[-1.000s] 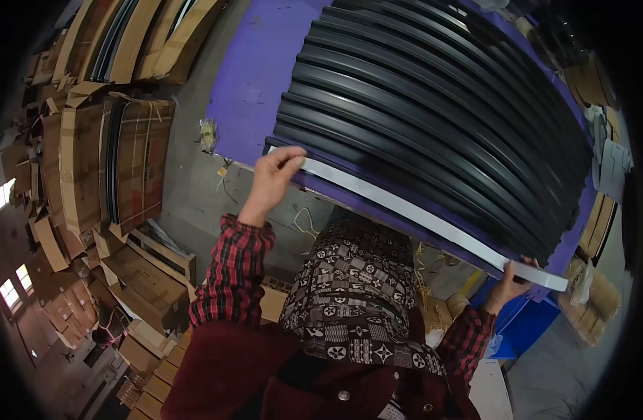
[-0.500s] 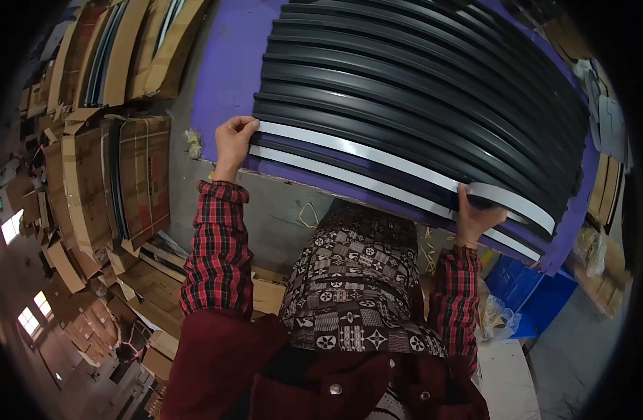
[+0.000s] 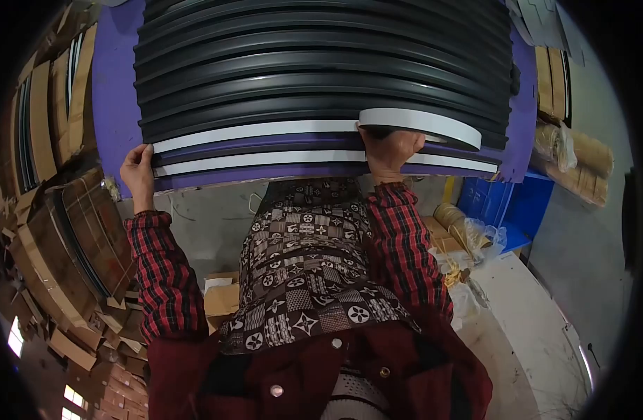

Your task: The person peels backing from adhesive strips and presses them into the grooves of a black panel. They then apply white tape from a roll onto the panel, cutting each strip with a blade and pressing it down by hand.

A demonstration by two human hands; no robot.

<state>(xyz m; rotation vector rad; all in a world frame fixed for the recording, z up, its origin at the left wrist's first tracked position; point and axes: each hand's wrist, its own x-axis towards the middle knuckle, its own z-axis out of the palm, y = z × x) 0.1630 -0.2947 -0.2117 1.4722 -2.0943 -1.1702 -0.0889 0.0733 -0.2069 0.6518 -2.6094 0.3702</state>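
My left hand [image 3: 138,175] is closed in a pinch on the left end of a black strip with a white face [image 3: 258,130], at the front of the purple tabletop [image 3: 115,105]. My right hand [image 3: 391,150] grips the same strip farther right, where its free part bends up into a flat loop [image 3: 426,120] over the hand. A second white-faced strip [image 3: 265,161] lies straight along the table's front edge, passing behind my right wrist. Just beyond the held strip lie several glossy black ribbed lengths [image 3: 321,61], side by side.
Cardboard boxes [image 3: 94,238] with long black pieces stand on the left. Under the table's right side are a blue bin [image 3: 486,206] and clear plastic wrap [image 3: 479,241]. Wrapped rolls [image 3: 580,157] lie at the right. A white board [image 3: 517,301] sits low to my right.
The view has turned, so the table now looks level and farther left. Both hands stay on the strip, and the raised loop looks longer.
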